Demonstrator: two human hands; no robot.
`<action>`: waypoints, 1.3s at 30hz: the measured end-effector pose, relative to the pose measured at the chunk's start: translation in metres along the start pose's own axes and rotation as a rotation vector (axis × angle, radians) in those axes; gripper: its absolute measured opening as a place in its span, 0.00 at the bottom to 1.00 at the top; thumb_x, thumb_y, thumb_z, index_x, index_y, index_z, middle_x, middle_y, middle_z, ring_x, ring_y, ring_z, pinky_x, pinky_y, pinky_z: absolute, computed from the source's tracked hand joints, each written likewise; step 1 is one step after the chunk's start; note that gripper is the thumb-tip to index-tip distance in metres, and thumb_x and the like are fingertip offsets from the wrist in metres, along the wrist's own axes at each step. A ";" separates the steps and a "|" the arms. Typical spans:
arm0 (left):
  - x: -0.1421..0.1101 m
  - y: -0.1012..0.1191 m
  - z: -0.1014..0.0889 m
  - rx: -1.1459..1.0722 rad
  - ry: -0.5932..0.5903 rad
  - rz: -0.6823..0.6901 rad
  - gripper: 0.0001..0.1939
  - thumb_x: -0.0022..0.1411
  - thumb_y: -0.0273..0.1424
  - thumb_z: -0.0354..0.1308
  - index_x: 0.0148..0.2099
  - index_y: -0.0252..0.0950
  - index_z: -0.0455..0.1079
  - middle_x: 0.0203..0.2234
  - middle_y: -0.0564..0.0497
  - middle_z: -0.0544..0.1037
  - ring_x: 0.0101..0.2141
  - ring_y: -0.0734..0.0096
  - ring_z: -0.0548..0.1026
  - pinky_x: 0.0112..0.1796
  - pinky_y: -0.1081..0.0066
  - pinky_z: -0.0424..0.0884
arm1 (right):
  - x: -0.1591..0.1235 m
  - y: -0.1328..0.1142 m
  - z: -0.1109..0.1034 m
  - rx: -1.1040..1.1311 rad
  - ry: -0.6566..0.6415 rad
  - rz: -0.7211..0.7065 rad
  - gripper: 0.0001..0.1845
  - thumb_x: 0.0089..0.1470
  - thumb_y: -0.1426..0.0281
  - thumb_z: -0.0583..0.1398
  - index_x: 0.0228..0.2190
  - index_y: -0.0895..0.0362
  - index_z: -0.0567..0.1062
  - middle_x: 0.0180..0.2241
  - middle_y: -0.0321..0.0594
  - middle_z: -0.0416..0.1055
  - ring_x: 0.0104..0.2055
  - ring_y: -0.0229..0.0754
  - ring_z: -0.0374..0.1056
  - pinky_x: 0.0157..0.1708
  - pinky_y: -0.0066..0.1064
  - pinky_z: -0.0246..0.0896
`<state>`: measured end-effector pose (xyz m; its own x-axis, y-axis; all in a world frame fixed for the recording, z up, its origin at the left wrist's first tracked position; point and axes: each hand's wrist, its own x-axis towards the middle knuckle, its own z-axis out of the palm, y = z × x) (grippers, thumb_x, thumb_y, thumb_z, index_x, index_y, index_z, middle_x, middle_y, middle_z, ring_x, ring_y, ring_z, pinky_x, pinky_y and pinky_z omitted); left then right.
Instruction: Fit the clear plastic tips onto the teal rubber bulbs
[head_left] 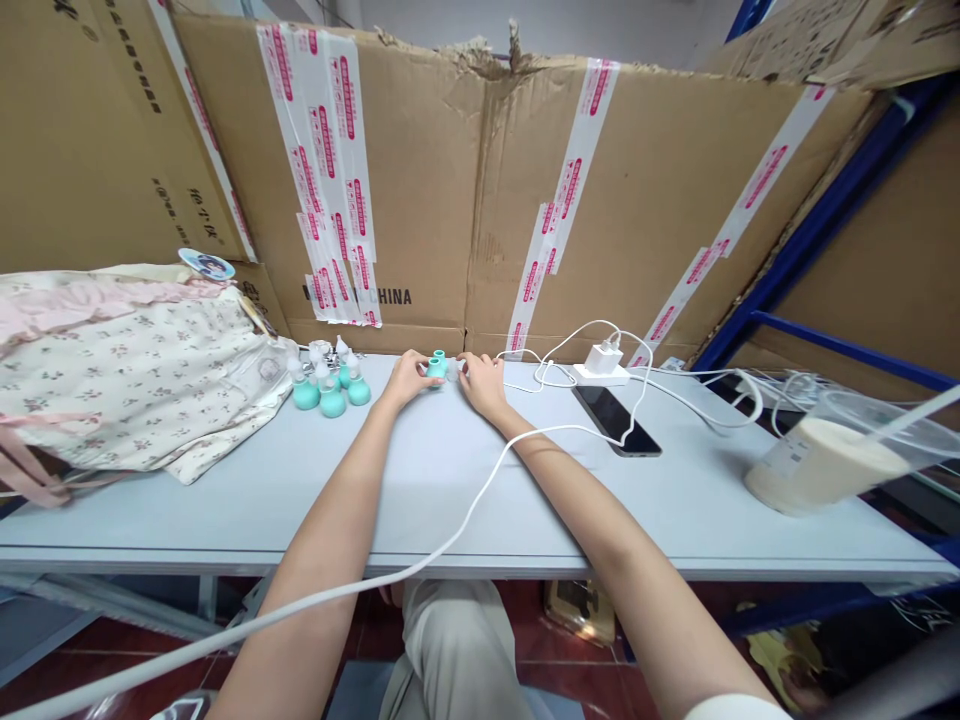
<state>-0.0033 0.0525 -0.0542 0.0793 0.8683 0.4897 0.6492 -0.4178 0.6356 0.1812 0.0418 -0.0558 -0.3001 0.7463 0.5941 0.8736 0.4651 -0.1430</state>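
My left hand (409, 380) is at the far part of the table, its thumb and fingers closed round a small teal squeeze bulb (434, 368). A second teal bulb (439, 355) shows just behind it. Close by on the right is my right hand (484, 384), fingers curled at a small translucent tip (452, 370), which they seem to pinch; its far side is hidden. Left of my hands stand several teal bulbs (332, 401) fitted with clear pointed tips, grouped together on the table.
A flowered cloth bag (135, 370) lies at the left. A white cable (450, 540) crosses in front of my arms. At the right are a charger (602, 358), a phone (616, 420) and a tilted-looking cup of beige drink (825, 465). Cardboard (420, 200) walls the back.
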 end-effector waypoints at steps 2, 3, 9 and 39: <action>0.000 -0.001 0.001 0.007 -0.022 0.014 0.19 0.40 0.37 0.69 0.37 0.36 0.75 0.30 0.52 0.70 0.30 0.71 0.68 0.38 0.68 0.66 | 0.000 -0.001 -0.001 -0.003 0.006 0.000 0.14 0.59 0.70 0.51 0.47 0.55 0.67 0.40 0.44 0.75 0.44 0.48 0.63 0.44 0.40 0.43; 0.000 -0.001 0.002 0.015 -0.033 0.014 0.20 0.41 0.37 0.69 0.38 0.36 0.75 0.31 0.52 0.70 0.30 0.71 0.68 0.38 0.68 0.66 | 0.000 -0.002 -0.001 -0.004 0.006 0.000 0.15 0.59 0.70 0.51 0.47 0.55 0.66 0.40 0.44 0.75 0.44 0.47 0.63 0.44 0.40 0.43; -0.003 -0.006 0.008 0.017 0.004 -0.041 0.22 0.42 0.36 0.69 0.41 0.37 0.71 0.36 0.51 0.73 0.31 0.71 0.69 0.38 0.69 0.65 | -0.001 -0.003 -0.002 -0.023 0.000 -0.016 0.15 0.59 0.71 0.50 0.48 0.56 0.65 0.40 0.44 0.75 0.44 0.48 0.63 0.44 0.40 0.43; -0.007 -0.003 0.010 0.014 0.006 -0.005 0.23 0.42 0.34 0.68 0.41 0.38 0.66 0.38 0.51 0.72 0.33 0.70 0.69 0.38 0.69 0.66 | -0.003 -0.003 -0.002 -0.031 -0.016 -0.061 0.17 0.58 0.74 0.48 0.49 0.56 0.66 0.39 0.46 0.74 0.44 0.49 0.64 0.45 0.41 0.43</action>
<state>0.0022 0.0507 -0.0652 0.0719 0.8688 0.4899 0.6604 -0.4096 0.6294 0.1801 0.0379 -0.0558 -0.3592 0.7244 0.5884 0.8649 0.4953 -0.0817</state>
